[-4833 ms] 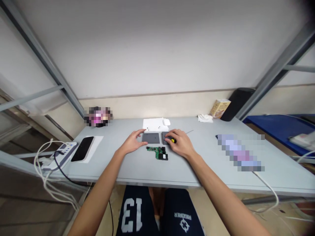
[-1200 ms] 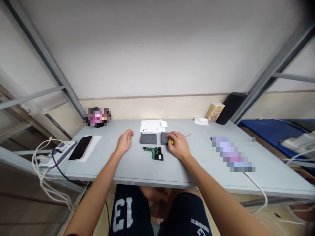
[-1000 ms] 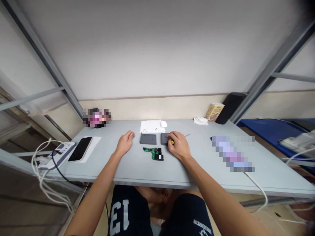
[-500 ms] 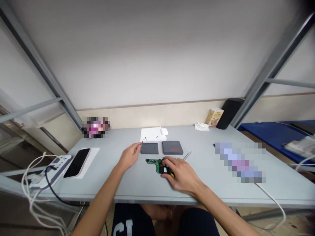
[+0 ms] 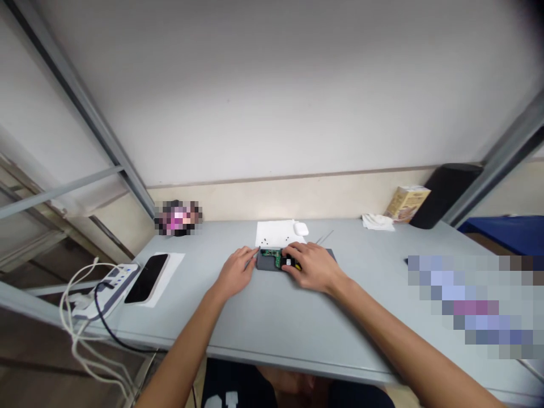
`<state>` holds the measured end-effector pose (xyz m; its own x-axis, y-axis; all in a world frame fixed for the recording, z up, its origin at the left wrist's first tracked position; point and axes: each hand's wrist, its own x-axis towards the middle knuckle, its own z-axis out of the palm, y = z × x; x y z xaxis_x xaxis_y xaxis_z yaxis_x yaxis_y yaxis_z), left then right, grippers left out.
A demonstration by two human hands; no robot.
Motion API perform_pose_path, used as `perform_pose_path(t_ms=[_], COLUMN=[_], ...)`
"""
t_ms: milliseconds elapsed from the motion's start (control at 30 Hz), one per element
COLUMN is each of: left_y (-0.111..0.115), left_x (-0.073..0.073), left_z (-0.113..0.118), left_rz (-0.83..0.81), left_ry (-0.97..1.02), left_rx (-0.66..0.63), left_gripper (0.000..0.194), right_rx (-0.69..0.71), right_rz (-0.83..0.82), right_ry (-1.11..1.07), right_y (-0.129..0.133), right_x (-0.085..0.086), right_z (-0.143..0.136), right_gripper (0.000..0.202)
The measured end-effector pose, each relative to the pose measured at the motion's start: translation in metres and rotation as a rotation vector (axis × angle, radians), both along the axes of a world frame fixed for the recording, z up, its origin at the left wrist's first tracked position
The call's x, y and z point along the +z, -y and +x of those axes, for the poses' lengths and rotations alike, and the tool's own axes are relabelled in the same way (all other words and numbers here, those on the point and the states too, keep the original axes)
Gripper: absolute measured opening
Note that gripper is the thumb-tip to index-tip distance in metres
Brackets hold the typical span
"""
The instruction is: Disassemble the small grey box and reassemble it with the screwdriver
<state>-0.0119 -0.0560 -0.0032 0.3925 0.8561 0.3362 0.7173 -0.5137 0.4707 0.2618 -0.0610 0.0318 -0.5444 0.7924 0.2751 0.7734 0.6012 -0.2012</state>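
Observation:
In my right hand (image 5: 314, 266) is a green circuit board (image 5: 272, 253) with a black part, pinched between thumb and fingers over a flat grey case half (image 5: 267, 264). A bit of yellow shows under that hand. Thin metal prongs (image 5: 325, 237) stick out behind it, possibly of tweezers; their other end is hidden. My left hand (image 5: 236, 273) is closed at the left edge of the case half, fingertips against its corner. Mostly covered by my right hand is a second grey case part (image 5: 331, 256).
Behind the case lies white paper (image 5: 276, 229) with several tiny dark screws (image 5: 264, 242) and a white earbud case (image 5: 301, 228). A phone (image 5: 148, 277) and a power strip (image 5: 106, 289) are at left. A box (image 5: 408, 204), tissue (image 5: 378, 222) and black speaker (image 5: 446, 195) stand back right.
My right hand has carried the circuit board away from me, from the bare table onto the left grey case half. The prongs moved with it. My left hand stays at the case's edge.

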Motion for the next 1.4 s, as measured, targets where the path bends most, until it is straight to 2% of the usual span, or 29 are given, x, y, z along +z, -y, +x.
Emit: perform_pose_path(t_ms=[133, 300, 533, 667, 833, 1033, 1400], left_y=[0.001, 0.002, 0.0, -0.002, -0.005, -0.007, -0.01], left_x=[0.004, 0.007, 0.003, -0.001, -0.006, -0.01, -0.009], left_z=[-0.001, 0.0, -0.002, -0.003, -0.005, -0.007, -0.008], left_rz=[-0.043, -0.069, -0.087, -0.089, -0.087, -0.107, -0.138], left_ry=[0.017, 0.048, 0.071, 0.075, 0.078, 0.092, 0.119], left_rx=[-0.011, -0.001, 0.012, 0.021, 0.048, 0.054, 0.02], left_gripper=[0.041, 0.039, 0.037, 0.035, 0.037, 0.037, 0.038], right_rx=[0.029, 0.051, 0.083, 0.076, 0.084, 0.147, 0.134], right_rz=[-0.003, -0.001, 0.06, 0.036, 0.008, 0.061, 0.049], right_ry=[-0.035, -0.077, -0.112, -0.125, -0.08, -0.006, -0.056], right_y=[-0.004, -0.005, -0.007, -0.008, -0.006, -0.007, -0.011], right_x=[-0.005, -0.004, -0.005, -0.004, -0.003, -0.008, -0.005], right_z=[-0.001, 0.0, 0.001, -0.001, -0.002, -0.004, -0.001], right_gripper=[0.025, 0.021, 0.023, 0.02, 0.02, 0.023, 0.018])
